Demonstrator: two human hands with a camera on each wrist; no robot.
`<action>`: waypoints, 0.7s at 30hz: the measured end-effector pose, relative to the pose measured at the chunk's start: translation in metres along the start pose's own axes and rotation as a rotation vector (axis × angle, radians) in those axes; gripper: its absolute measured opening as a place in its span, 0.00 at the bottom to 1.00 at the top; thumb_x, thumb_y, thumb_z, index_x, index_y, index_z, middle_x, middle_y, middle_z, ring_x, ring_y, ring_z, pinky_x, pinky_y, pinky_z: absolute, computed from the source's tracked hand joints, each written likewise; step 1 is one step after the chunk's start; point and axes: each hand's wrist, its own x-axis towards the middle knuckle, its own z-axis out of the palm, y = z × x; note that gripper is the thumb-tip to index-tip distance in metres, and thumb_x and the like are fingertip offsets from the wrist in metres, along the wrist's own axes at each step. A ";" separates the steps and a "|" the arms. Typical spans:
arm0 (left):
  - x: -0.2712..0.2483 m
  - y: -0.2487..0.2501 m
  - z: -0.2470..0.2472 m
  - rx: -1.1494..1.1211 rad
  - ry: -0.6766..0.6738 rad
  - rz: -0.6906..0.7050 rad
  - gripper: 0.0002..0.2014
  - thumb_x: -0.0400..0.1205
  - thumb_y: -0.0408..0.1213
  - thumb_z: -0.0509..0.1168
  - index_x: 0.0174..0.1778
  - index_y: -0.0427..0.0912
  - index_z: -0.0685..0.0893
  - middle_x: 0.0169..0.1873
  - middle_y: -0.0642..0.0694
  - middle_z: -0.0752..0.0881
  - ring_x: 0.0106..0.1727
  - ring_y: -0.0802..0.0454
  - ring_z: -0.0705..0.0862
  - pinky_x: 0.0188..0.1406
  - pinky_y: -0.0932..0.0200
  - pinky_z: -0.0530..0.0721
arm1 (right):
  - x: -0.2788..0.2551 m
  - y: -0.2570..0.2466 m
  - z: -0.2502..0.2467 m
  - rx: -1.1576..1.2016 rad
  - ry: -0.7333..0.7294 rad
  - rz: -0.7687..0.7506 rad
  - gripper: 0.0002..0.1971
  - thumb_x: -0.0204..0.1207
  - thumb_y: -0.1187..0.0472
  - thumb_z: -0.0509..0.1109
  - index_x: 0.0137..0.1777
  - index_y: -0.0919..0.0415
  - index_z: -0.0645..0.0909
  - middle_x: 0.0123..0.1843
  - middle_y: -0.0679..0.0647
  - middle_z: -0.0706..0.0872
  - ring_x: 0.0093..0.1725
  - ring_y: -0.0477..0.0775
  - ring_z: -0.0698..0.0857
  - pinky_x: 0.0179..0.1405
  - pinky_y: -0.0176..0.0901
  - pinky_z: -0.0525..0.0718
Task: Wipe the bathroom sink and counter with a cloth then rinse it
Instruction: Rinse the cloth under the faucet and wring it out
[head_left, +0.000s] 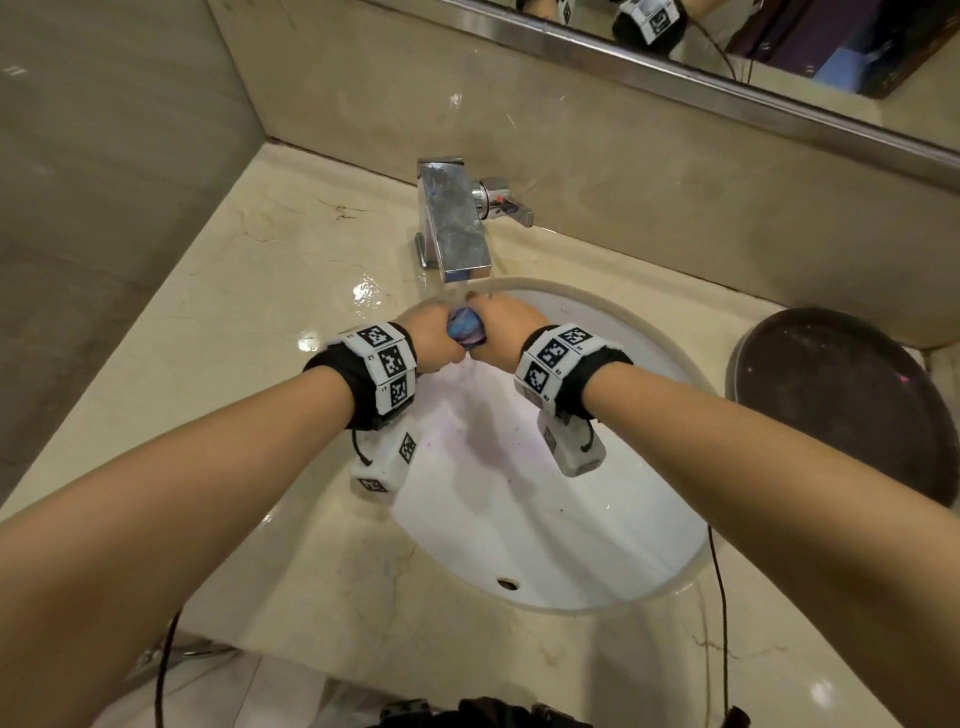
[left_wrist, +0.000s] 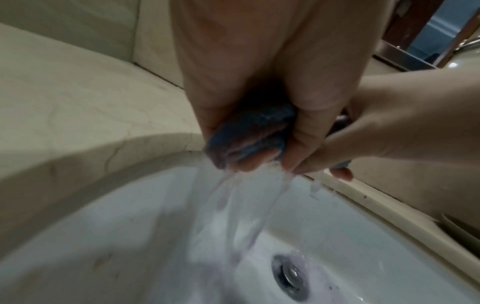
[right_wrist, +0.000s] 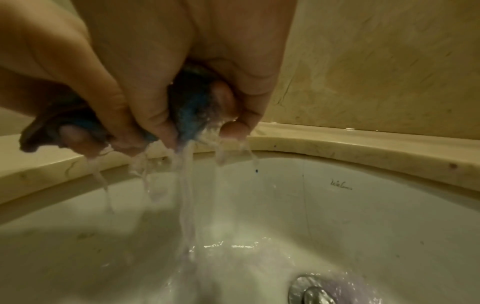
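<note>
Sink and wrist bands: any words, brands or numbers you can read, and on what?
Script mark on the sink basin wall: a cursive brand, starts like "W", too blurred to read.
Small codes on the white wrist bands: too small to read; the rest is black-and-white square patterns.
Faucet: no text visible.

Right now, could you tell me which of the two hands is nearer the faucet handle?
The right hand; the faucet handle sticks out on its side, while the left hand is farther off.

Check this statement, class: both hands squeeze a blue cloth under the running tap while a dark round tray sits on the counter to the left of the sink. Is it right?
Not quite. The head view shows the tray on the counter to the right of the sink. The rest holds: left hand and right hand squeeze the cloth under the tap.
</note>
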 end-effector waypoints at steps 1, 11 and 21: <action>-0.001 0.001 -0.001 0.028 -0.001 0.007 0.12 0.77 0.26 0.64 0.57 0.35 0.78 0.31 0.44 0.78 0.27 0.54 0.73 0.18 0.66 0.68 | 0.001 -0.002 0.000 0.006 -0.008 0.011 0.19 0.73 0.59 0.69 0.64 0.61 0.76 0.60 0.61 0.84 0.59 0.63 0.83 0.54 0.47 0.79; 0.005 -0.001 0.003 0.318 0.025 -0.044 0.13 0.81 0.30 0.57 0.59 0.29 0.79 0.56 0.31 0.83 0.59 0.35 0.81 0.59 0.48 0.78 | 0.008 -0.014 0.001 -0.096 -0.127 0.082 0.14 0.79 0.62 0.60 0.61 0.64 0.80 0.61 0.60 0.85 0.60 0.61 0.83 0.54 0.45 0.79; 0.006 0.001 -0.003 -0.162 0.029 -0.115 0.27 0.77 0.28 0.67 0.71 0.37 0.66 0.53 0.40 0.79 0.46 0.44 0.82 0.21 0.64 0.84 | 0.011 0.002 -0.007 0.381 -0.055 0.187 0.24 0.71 0.66 0.72 0.67 0.66 0.74 0.60 0.65 0.84 0.52 0.58 0.82 0.43 0.46 0.80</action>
